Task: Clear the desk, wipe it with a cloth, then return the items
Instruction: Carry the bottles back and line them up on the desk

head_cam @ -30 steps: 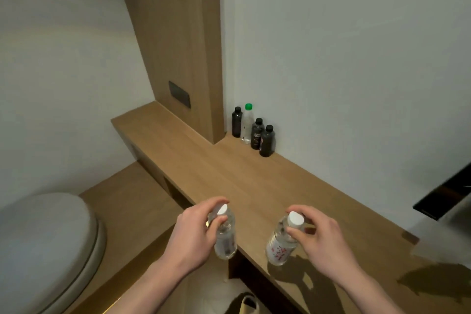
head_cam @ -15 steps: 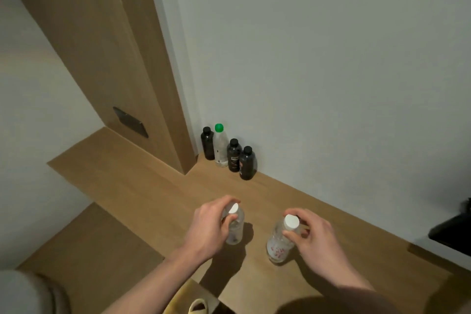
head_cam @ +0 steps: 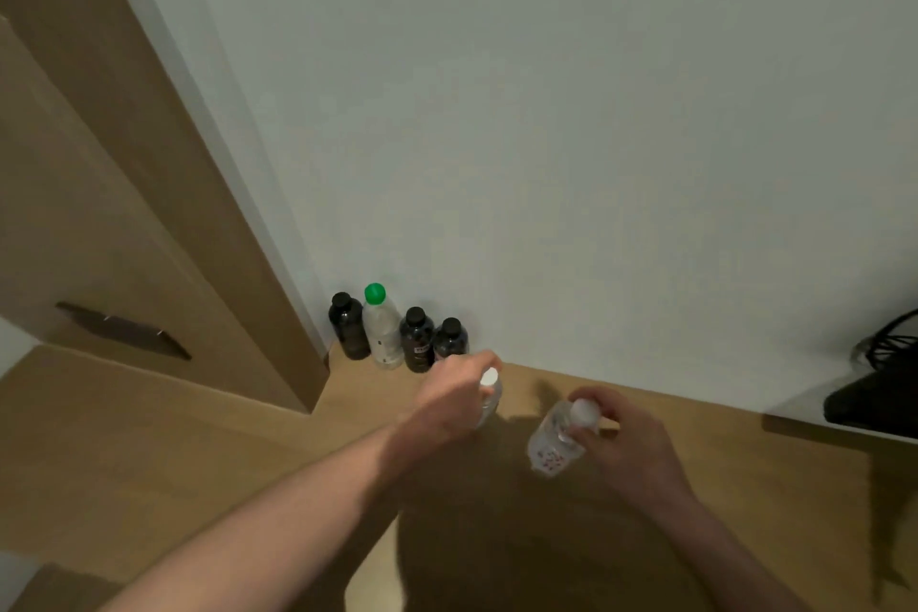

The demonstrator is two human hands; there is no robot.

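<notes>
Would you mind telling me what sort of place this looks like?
Probably a hotel or guest room: a built-in wooden desk along a plain wall, with small bottles lined up in its corner.

a wooden panel [head_cam: 124,194] with a dark plate [head_cam: 124,331] meets the white wall [head_cam: 546,114].

I get one view only, head cam, wide-angle. It looks forward and down over the desk [head_cam: 164,442] toward the wall [head_cam: 571,139], angled at the corner with the wood panel [head_cam: 114,194] on the left. It sits close: both forearms enter from the bottom edge, hands at lower centre. Edges bend from the lens. No second view to overlap.
</notes>
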